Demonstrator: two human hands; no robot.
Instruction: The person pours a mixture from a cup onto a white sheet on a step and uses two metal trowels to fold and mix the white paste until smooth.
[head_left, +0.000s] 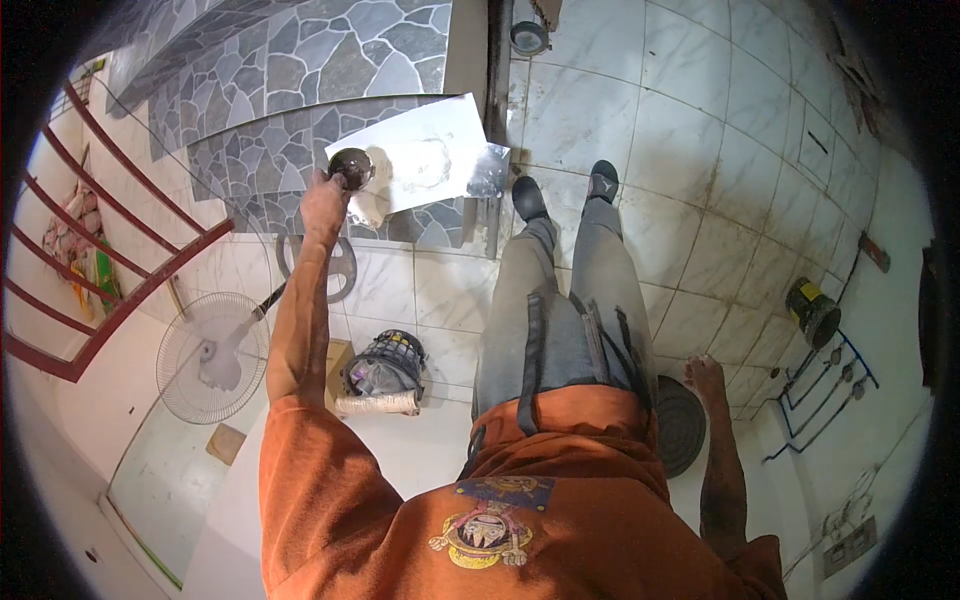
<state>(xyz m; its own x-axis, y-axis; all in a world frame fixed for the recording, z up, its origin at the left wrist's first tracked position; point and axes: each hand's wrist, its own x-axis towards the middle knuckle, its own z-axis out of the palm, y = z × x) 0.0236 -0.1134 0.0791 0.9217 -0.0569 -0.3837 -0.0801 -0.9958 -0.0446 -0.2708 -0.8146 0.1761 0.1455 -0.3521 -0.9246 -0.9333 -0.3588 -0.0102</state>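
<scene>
Plaster smears a broad steel trowel [430,150] at twelve o'clock, lying against the stone-patterned tiles [300,60], and the left hand [325,205] closes around its dark round handle [350,165]. At four o'clock the right hand [706,378] hangs loose with fingers open, holding nothing, just beside a dark round lid [682,425] on the white floor [640,100].

A single head-worn fisheye looks steeply down from standing height at the tiled floor [700,180].

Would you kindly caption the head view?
Left hand holds a plaster-smeared trowel over stone-patterned steps; right hand hangs free.
</scene>
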